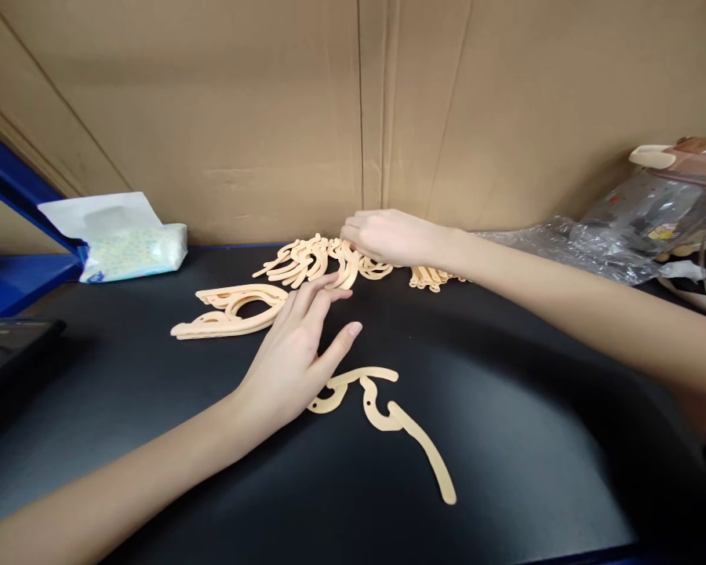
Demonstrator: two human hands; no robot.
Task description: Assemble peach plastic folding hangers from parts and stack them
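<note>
My right hand (387, 237) reaches to the far pile of cream plastic folding-hanger pieces (297, 263), its fingers curled down on a curved hanger piece (347, 269); the fingertips are hidden. My left hand (303, 333) is open, palm down, with its fingers stretched toward the pile and the thumb apart. Beside its fingers on the left lie stacked folding hangers (212, 326). Nearer to me, a jointed hanger piece (427, 447) and another jointed piece (365, 375) lie on the black table, the second partly covered by my left hand.
Small cream hooked pieces (428, 278) lie under my right forearm. A tissue pack (135, 251) stands at the back left, with a dark phone (17, 349) nearer. At the right are clear plastic wrap (558, 247) and a transparent bottle (653, 204). A cardboard wall (259, 118) closes the back.
</note>
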